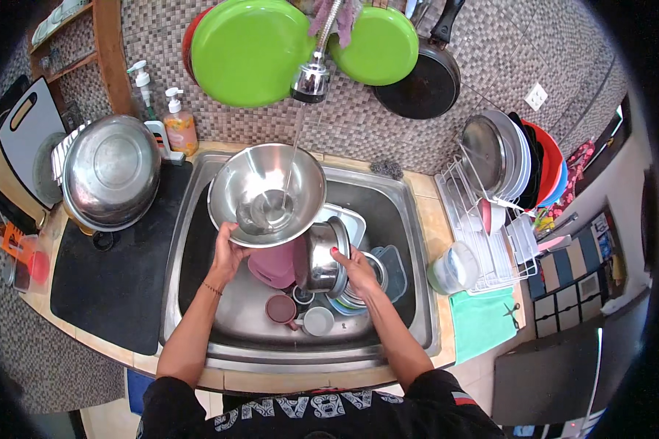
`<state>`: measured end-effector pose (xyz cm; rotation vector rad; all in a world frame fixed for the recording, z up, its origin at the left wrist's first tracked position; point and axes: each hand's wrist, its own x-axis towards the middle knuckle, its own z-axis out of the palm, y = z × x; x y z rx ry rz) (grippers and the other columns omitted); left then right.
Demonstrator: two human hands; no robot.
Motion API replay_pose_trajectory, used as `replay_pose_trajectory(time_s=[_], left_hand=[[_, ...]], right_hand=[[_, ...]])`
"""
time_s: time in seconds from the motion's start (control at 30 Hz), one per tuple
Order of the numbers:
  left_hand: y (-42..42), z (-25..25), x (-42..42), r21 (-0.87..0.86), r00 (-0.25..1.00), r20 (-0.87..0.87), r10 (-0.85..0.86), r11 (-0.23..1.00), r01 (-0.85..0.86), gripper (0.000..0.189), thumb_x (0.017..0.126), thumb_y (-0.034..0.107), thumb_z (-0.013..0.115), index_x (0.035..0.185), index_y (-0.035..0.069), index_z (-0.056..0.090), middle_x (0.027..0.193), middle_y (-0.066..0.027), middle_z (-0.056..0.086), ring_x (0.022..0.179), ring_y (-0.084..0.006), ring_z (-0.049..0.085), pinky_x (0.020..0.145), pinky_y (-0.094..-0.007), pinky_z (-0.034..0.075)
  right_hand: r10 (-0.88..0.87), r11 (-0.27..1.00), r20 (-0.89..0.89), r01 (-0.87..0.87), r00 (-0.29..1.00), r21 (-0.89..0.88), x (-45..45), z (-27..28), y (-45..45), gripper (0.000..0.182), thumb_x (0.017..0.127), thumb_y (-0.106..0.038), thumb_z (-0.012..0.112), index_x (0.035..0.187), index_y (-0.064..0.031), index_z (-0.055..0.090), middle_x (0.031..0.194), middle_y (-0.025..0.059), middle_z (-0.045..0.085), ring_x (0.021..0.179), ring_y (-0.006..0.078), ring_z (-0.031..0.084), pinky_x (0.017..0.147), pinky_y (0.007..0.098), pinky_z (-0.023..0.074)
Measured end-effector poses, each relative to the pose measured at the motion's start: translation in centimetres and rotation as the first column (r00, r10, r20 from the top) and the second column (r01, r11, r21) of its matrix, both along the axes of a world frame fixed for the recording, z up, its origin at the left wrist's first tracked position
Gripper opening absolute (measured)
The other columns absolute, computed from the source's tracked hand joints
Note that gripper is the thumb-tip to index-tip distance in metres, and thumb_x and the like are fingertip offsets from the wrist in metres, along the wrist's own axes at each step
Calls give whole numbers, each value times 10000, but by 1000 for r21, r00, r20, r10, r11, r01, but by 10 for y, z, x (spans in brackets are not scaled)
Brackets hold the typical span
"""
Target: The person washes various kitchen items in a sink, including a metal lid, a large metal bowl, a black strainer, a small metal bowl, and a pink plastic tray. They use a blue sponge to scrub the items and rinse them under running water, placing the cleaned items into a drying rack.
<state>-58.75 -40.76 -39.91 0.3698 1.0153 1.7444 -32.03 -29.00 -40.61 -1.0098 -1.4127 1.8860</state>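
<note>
My left hand grips the near-left rim of a stainless steel mixing bowl. Water from the tap head falls into the bowl, and some water lies in its bottom. My right hand holds a smaller metal pot, tipped on its side just right of and below the bowl. Both are above the steel sink. Beneath them lie a pink plastic item, a brown mug, a white mug, stacked dishes and a clear plastic container.
On the left, a large metal basin rests upside down on a black mat, near a soap pump bottle. A white dish rack with plates stands at right, beside a green cloth and scissors. Green pans hang behind.
</note>
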Motion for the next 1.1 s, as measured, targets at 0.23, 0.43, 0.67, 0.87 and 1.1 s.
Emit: replay_pose_trajectory(time_s=[0.23,0.43,0.67,0.87,1.1], left_hand=[[-3,-2,-12,104,997,35,66,992,-69,551,853,374,444,1202,-54,432,1152,-189,570,1009,-300,614,823,-438,542],[-5,0,-17,145,989,31,144,979,-147,576,847,367,453,1237,-53,403,1194,-188,539,1060,-310,590,860,-463,536],[-4,-5,-23,169,982,62,180,967,-188,527,853,345,456,1205,-46,440,1161,-163,561,1020,-287,609,829,-448,537],[-3,-20,-31,124,976,-18,215,970,-211,470,843,350,476,1151,-5,492,1069,-126,597,918,-251,635,731,-415,550],[2,-24,-26,86,984,6,178,980,-178,462,851,377,457,1135,15,502,1131,-127,584,992,-271,608,800,-439,519]], right_hand=[[170,962,134,-194,976,191,-43,34,3,263,895,-149,619,1109,-1,578,930,0,623,837,71,526,774,241,422],[242,917,294,-317,925,243,-89,22,4,352,888,-166,623,1175,22,547,1021,60,639,905,112,547,838,284,429],[184,695,520,-484,834,532,-132,-11,-14,395,874,-274,609,1139,15,568,989,244,631,907,316,613,833,380,449],[-128,515,659,-518,741,683,-136,-30,-32,307,812,-167,594,1080,-19,575,817,253,636,781,445,608,704,506,486],[-140,360,671,-594,728,720,-133,-83,-40,527,768,-67,548,1280,-25,427,694,241,623,651,421,622,595,517,501]])
